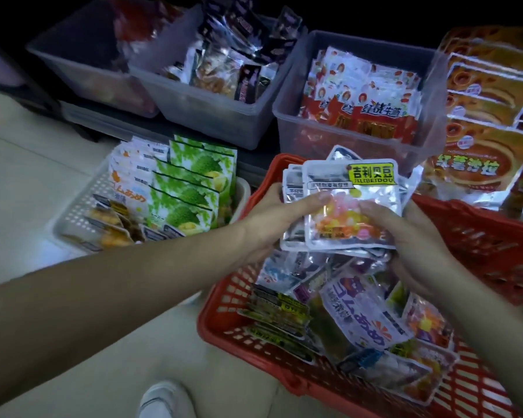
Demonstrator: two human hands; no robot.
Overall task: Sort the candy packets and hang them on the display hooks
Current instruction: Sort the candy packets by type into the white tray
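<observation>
Both hands are on a stack of sweet packets, held just above the red basket. The left hand grips the stack's left edge with the thumb laid across the front. The right hand curls round the lower right corner. The front packet is see-through, with pink, yellow and orange sweets under a yellow-green label.

Where does that leave the job? Sorting looks partway done. In the white tray on the floor to the left, packets stand in rows, green durian packets beside white packets with orange print, so those kinds seem grouped. The stack in the hands looks like one kind being gathered. The basket below holds a jumble of mixed packets, so plenty is left to sort. As for hanging, no hooks are in view and nothing I can see is hung.

The top of the frame is dark. The clear bins behind hold packets, though the far left bin is too blurred to read. The stack can't be counted, since the hands cover its edges. The basket's near right side and the orange packets at the right run out of frame
</observation>
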